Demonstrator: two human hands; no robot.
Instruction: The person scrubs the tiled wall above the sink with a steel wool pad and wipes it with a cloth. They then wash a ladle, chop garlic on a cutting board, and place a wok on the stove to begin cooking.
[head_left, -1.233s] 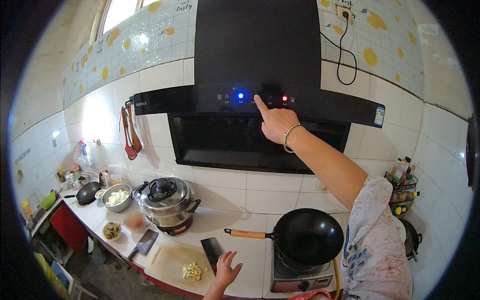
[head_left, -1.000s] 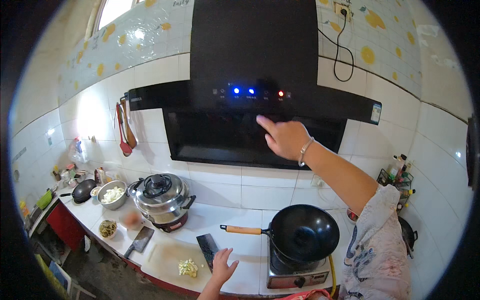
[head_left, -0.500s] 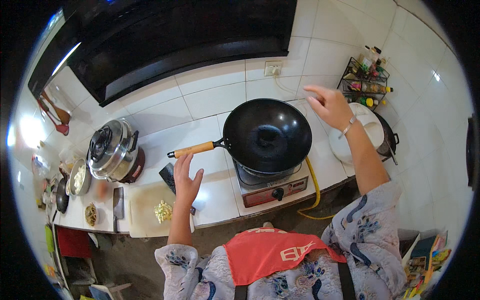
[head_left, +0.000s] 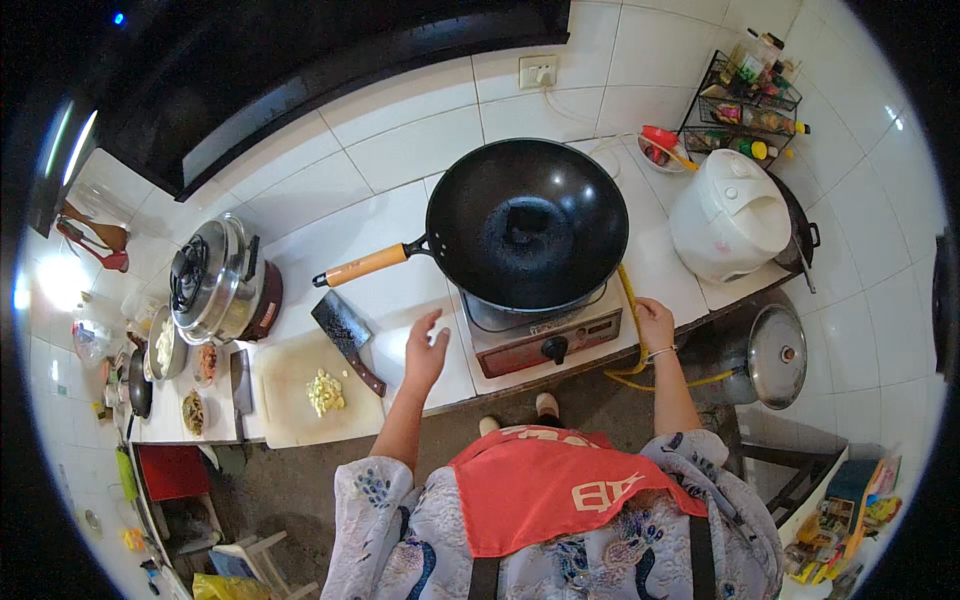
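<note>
A black wok (head_left: 527, 225) with a wooden handle (head_left: 366, 265) sits on a portable gas stove (head_left: 550, 342); only a dark wet-looking patch shows at its bottom. My left hand (head_left: 427, 352) hovers over the counter's front edge, left of the stove, holding nothing, fingers apart. My right hand (head_left: 657, 326) is low at the stove's right side, beside the yellow gas hose (head_left: 631, 300). Its fingers are loosely bent and apart; whether they touch the hose is unclear. Left of my left hand, a cleaver (head_left: 346, 335) lies by a cutting board (head_left: 285, 385) bearing chopped pale pieces (head_left: 324, 393).
A steel-lidded electric pot (head_left: 222, 275) stands at the left, with another knife (head_left: 241, 381) and small food dishes beyond. At right are a white rice cooker (head_left: 730, 215), a red-topped bowl (head_left: 660, 147) and a bottle rack (head_left: 745, 110). Below stands a lidded gas-hose-side metal pot (head_left: 777, 356).
My right hand has come down from above the wok's right side to beside the stove. My left hand has moved right, away from the wok handle, uncovering the cleaver.
</note>
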